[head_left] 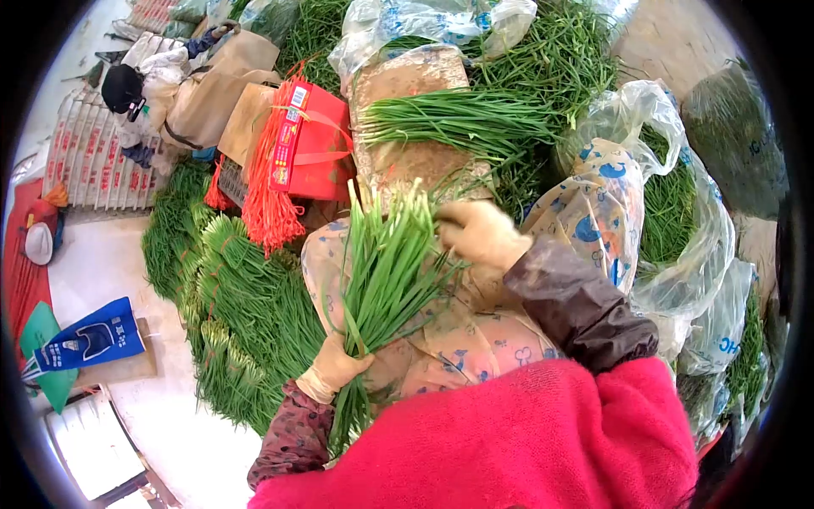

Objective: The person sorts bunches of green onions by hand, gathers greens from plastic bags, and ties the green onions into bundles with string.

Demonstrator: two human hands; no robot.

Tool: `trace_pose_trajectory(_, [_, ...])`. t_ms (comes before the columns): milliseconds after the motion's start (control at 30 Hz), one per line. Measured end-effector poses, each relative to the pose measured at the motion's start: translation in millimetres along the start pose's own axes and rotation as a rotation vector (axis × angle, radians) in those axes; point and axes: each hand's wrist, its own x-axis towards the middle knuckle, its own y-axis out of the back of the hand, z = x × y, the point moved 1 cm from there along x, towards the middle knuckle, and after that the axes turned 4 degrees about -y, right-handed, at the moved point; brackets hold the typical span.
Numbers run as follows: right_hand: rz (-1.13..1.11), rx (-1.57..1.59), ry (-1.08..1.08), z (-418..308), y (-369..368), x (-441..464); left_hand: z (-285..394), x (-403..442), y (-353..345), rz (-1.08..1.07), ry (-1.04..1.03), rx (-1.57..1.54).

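My left hand (337, 366), in a pale glove, is wrapped round the lower part of a bunch of green stalks (386, 263). The bunch stands over my lap with its pale ends pointing away from me. My right hand (483, 235), also gloved, is beside the upper right of the bunch, its fingers curled near loose strands; what they hold, if anything, is hidden. Beyond the bunch, more loose stalks (458, 119) lie across a dirt-stained board (407, 78).
Red ties (275, 187) hang by a red box (326, 136). Tied bundles (246, 297) are piled at the left. Plastic bags of greens (670, 204) stand at the right. Another person (165, 89) is at the upper left.
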Motion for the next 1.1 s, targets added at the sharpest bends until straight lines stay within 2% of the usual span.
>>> trace_pose_trajectory(33, [0.098, -0.130, 0.038, 11.3, 11.3, 4.2, -3.7, -0.2, 0.9, -0.012, 0.006, 0.028])
trace_pose_trajectory(67, [0.293, -0.298, 0.157, 23.6, 23.5, 9.8, -0.4, 0.4, 0.1, -0.015, 0.002, 0.022])
trace_pose_trajectory(133, [0.362, -0.416, -0.099, 37.9, 60.9, 20.5, 12.4, -0.8, -2.8, 0.031, -0.138, 0.110])
trace_pose_trajectory(167, [0.470, -0.438, -0.156, 53.6, 76.3, 24.0, 14.5, -0.8, -5.2, 0.042, -0.210, 0.091])
trace_pose_trajectory(200, [0.356, -0.504, -0.285, 55.1, 92.6, 22.8, 18.5, -2.3, -6.7, 0.042, -0.220, 0.087])
trace_pose_trajectory(267, [0.298, -0.588, -0.190, 17.1, 93.9, -1.1, 25.5, -3.3, -8.5, 0.029, -0.034, 0.100])
trace_pose_trajectory(300, [0.244, -0.524, 0.055, 1.6, 84.7, -10.5, 11.7, 0.2, -11.1, 0.142, -0.252, 0.287])
trace_pose_trajectory(333, [0.205, -0.471, 0.296, -15.4, 78.2, -20.1, 28.6, -3.1, -9.4, 0.062, -0.213, 0.336])
trace_pose_trajectory(367, [0.183, -0.346, 0.564, -7.8, 61.1, -13.2, 28.5, 2.3, -10.3, 0.004, -0.278, 0.259])
trace_pose_trajectory(400, [-0.005, -0.478, 0.439, -30.1, 55.0, -21.4, 20.7, 6.8, -10.3, -0.017, -0.265, 0.210])
trace_pose_trajectory(433, [0.022, -0.655, 0.425, -38.8, 36.1, -16.7, 7.4, 14.4, -11.0, -0.023, -0.333, 0.218])
trace_pose_trajectory(467, [0.284, -0.720, 0.534, -21.6, 8.8, -7.8, 0.2, 18.4, -12.0, 0.000, -0.429, 0.288])
trace_pose_trajectory(533, [0.233, -0.545, 0.417, -15.9, -18.1, -4.7, -0.5, 16.4, -11.6, -0.023, -0.391, 0.326])
trace_pose_trajectory(600, [0.155, -0.461, 0.452, -4.9, -24.5, -2.5, 3.0, 10.7, -10.8, -0.061, -0.292, 0.360])
trace_pose_trajectory(633, [0.163, -0.395, 0.316, 0.3, -21.9, -3.6, 7.7, 7.0, -9.9, -0.081, -0.246, 0.382])
trace_pose_trajectory(667, [0.182, -0.391, 0.310, 10.6, -16.2, 1.7, 8.7, 3.9, -9.0, -0.096, -0.217, 0.400])
trace_pose_trajectory(733, [0.340, 0.027, 0.071, 41.3, 5.7, 23.0, 10.9, -0.1, -9.0, -0.118, -0.177, 0.432])
trace_pose_trajectory(800, [0.369, 0.545, -0.211, 62.8, 41.0, 32.1, 10.7, -3.5, -7.6, -0.130, -0.148, 0.463])
trace_pose_trajectory(867, [0.150, 0.286, -0.098, 59.9, 61.8, 10.1, 13.4, -5.0, -5.5, -0.138, -0.117, 0.499])
trace_pose_trajectory(900, [-0.081, -0.016, 0.197, 58.8, 67.4, 3.0, 16.4, -5.0, -3.1, -0.147, -0.099, 0.513])
trace_pose_trajectory(933, [-0.334, 0.048, 0.055, 52.3, 62.5, -7.9, 18.9, -4.6, -1.7, -0.153, -0.085, 0.531])
trace_pose_trajectory(967, [-0.228, -0.123, 0.247, 54.0, 47.3, -15.4, 19.5, -3.5, 0.0, -0.161, -0.070, 0.554])
trace_pose_trajectory(1033, [-0.568, 0.052, -0.192, 32.5, 36.1, -38.5, 26.6, -1.4, 4.1, -0.165, -0.045, 0.600])
trace_pose_trajectory(1067, [-0.389, -0.194, 0.086, 61.2, -2.3, -21.6, 27.5, -1.2, 8.0, -0.167, -0.026, 0.625])
trace_pose_trajectory(1100, [-0.408, -0.154, 0.191, 73.8, -22.7, -12.1, 31.5, -1.1, 12.0, -0.170, -0.009, 0.646])
